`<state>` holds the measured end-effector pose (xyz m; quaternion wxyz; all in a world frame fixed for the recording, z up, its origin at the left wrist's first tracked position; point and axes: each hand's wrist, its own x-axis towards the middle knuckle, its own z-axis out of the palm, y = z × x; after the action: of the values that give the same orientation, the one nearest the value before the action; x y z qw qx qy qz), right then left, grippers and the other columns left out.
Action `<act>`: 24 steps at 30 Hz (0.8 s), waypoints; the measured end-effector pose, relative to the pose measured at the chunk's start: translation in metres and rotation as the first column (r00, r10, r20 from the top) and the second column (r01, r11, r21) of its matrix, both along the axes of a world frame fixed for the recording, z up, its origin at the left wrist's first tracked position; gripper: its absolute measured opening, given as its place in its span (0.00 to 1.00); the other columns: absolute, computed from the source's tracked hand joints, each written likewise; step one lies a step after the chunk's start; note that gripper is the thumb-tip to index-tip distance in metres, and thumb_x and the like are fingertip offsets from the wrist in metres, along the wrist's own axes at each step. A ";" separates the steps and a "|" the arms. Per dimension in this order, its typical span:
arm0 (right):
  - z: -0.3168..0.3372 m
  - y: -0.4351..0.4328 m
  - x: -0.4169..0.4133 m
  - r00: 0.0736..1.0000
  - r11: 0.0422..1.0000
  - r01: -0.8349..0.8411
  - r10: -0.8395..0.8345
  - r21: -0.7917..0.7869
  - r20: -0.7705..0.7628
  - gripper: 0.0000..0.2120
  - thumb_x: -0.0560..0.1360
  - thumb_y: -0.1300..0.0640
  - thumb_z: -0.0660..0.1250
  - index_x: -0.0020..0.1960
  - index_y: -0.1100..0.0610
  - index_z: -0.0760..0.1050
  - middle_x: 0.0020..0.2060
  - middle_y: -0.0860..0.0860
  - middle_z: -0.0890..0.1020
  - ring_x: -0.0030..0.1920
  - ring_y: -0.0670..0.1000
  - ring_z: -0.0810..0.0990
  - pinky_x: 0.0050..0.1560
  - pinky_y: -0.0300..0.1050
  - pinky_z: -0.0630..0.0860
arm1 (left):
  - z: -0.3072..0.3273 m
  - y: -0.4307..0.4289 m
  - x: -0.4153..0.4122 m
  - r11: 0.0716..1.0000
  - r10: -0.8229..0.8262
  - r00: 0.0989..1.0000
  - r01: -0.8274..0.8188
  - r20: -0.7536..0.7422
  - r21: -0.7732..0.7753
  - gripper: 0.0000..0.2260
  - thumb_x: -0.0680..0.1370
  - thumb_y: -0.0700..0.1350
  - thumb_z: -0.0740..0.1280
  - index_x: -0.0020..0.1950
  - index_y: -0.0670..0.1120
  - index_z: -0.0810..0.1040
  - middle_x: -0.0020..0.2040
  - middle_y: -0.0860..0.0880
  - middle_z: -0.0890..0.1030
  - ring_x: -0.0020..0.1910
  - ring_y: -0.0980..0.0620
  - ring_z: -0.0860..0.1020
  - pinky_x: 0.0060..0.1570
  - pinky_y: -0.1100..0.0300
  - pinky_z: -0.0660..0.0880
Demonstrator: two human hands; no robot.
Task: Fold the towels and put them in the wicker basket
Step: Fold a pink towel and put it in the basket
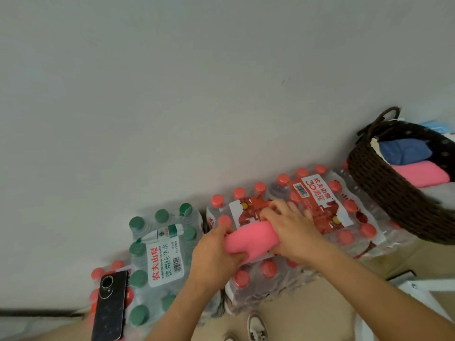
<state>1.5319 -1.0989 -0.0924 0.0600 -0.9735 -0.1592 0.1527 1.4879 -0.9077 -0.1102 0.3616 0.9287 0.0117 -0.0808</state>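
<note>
A pink towel (253, 238), rolled into a thick bundle, lies on a pack of red-capped water bottles (327, 217). My left hand (214, 252) grips its left end, thumb under and fingers over. Over its right end curls my right hand (290, 225). To the right, a dark brown wicker basket (384, 190) stands on the bottle packs. Inside it lie a folded blue towel (406, 151) and a folded pink towel (423, 177).
A pack of green-capped bottles (162, 257) stands to the left, with a black phone (110, 306) resting on a further pack beside it. A pale wall fills the upper view. My shoes (256, 326) show on the tan floor. A white frame (423, 291) sits lower right.
</note>
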 end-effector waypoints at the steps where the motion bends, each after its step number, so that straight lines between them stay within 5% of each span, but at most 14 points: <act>1: 0.004 -0.005 0.001 0.996 0.997 0.019 -0.012 0.072 -0.093 0.29 0.63 0.45 0.75 0.58 0.43 0.64 0.60 0.44 0.64 0.60 0.49 0.65 0.56 0.52 0.67 | 0.003 0.003 0.000 0.994 0.023 0.999 -0.027 -0.034 -0.101 0.19 0.63 0.46 0.75 0.49 0.51 0.72 0.42 0.52 0.79 0.42 0.50 0.77 0.42 0.52 0.75; 3: 0.020 -0.018 0.003 0.940 0.924 0.177 -0.057 0.340 -0.337 0.28 0.62 0.45 0.78 0.54 0.45 0.65 0.55 0.43 0.71 0.53 0.46 0.70 0.51 0.46 0.72 | 0.015 0.010 0.005 0.944 0.051 0.994 -0.080 -0.099 -0.320 0.22 0.61 0.41 0.78 0.50 0.53 0.75 0.46 0.51 0.79 0.45 0.48 0.79 0.42 0.53 0.78; 6: 0.045 -0.034 0.002 0.852 0.552 0.468 -0.077 0.689 -0.517 0.23 0.63 0.51 0.78 0.52 0.52 0.70 0.39 0.44 0.80 0.41 0.44 0.77 0.39 0.40 0.75 | 0.044 0.012 0.014 0.733 0.067 0.984 -0.160 -0.164 -0.661 0.28 0.59 0.39 0.79 0.55 0.53 0.75 0.52 0.43 0.78 0.45 0.43 0.81 0.39 0.51 0.81; 9: 0.063 -0.045 0.006 0.828 0.293 0.557 -0.128 0.777 -0.545 0.24 0.61 0.55 0.76 0.54 0.53 0.73 0.39 0.50 0.83 0.40 0.48 0.81 0.37 0.43 0.76 | 0.071 0.000 0.025 0.532 0.125 0.970 -0.244 -0.210 -0.811 0.28 0.62 0.43 0.80 0.59 0.52 0.74 0.51 0.42 0.81 0.42 0.46 0.82 0.38 0.53 0.79; 12: 0.073 -0.061 0.010 0.790 0.086 0.599 -0.227 0.796 -0.570 0.23 0.61 0.55 0.76 0.54 0.52 0.74 0.43 0.58 0.82 0.42 0.56 0.81 0.46 0.57 0.74 | 0.089 -0.019 0.034 0.331 0.088 0.938 -0.346 -0.336 -0.878 0.18 0.70 0.41 0.73 0.58 0.47 0.74 0.44 0.44 0.81 0.35 0.50 0.80 0.30 0.57 0.77; 16: 0.088 -0.096 0.016 0.766 0.129 0.555 -0.466 0.822 -0.444 0.10 0.73 0.58 0.72 0.52 0.55 0.74 0.52 0.58 0.78 0.46 0.53 0.79 0.43 0.54 0.80 | 0.100 -0.059 0.045 0.473 -0.016 0.936 -0.302 -0.351 -0.828 0.09 0.75 0.35 0.66 0.54 0.44 0.74 0.41 0.45 0.78 0.31 0.53 0.78 0.29 0.59 0.76; 20: 0.109 -0.161 0.033 0.764 0.103 0.559 -0.448 0.822 -0.464 0.07 0.74 0.59 0.70 0.50 0.57 0.75 0.46 0.55 0.79 0.45 0.50 0.80 0.41 0.49 0.82 | 0.105 -0.126 0.069 0.615 -0.001 0.980 -0.157 -0.200 -0.773 0.11 0.77 0.37 0.65 0.53 0.53 0.75 0.38 0.44 0.74 0.28 0.51 0.71 0.27 0.59 0.71; 24: 0.117 -0.246 0.066 0.807 0.281 0.485 -0.508 0.828 -0.301 0.08 0.72 0.63 0.72 0.48 0.55 0.77 0.43 0.54 0.83 0.40 0.48 0.79 0.44 0.46 0.77 | 0.113 -0.214 0.103 0.740 -0.010 1.000 -0.011 -0.028 -0.672 0.13 0.72 0.43 0.68 0.52 0.59 0.74 0.42 0.44 0.74 0.34 0.48 0.72 0.37 0.50 0.74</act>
<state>1.5975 -1.3453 0.0251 0.5932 -0.7993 0.0956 0.0113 1.5911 -1.1215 0.0031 0.6719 0.7347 -0.0125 -0.0931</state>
